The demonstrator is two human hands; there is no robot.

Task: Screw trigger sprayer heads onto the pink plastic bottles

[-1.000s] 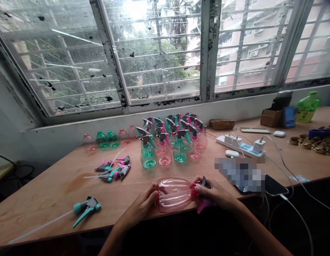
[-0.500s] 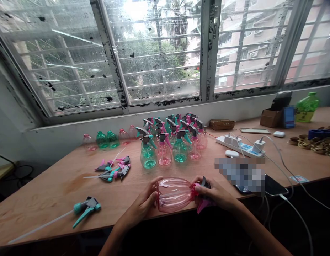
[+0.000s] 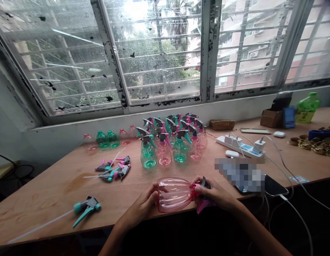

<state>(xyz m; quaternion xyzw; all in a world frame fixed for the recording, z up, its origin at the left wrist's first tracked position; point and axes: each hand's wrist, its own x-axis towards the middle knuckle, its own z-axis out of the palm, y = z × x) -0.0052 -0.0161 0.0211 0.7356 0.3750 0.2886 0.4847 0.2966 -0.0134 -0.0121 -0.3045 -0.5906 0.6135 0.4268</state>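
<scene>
A clear pink spray bottle (image 3: 174,195) lies sideways between my hands at the table's front edge. My left hand (image 3: 147,199) is closed around its base end. At the neck, my right hand (image 3: 211,193) grips the pink and grey spray head (image 3: 203,204), whose trigger points down; its collar sits against the bottle neck. A teal and grey spray head (image 3: 87,208) with a long tube lies to the left. Further back is a small pile of pink and teal spray heads (image 3: 115,170). Finished-looking green and pink spray bottles (image 3: 165,149) stand upright in a group behind my hands.
Several headless bottles (image 3: 111,139) stand along the window wall. On the right are a white power strip (image 3: 241,146) with plugged chargers, a phone (image 3: 275,185) on a cable, an earbud case (image 3: 232,154), a cardboard box (image 3: 271,117) and a green jug (image 3: 308,107).
My left fingers have shifted slightly at the bottle's base. The bottle, the spray head and my right hand stay almost in the same place.
</scene>
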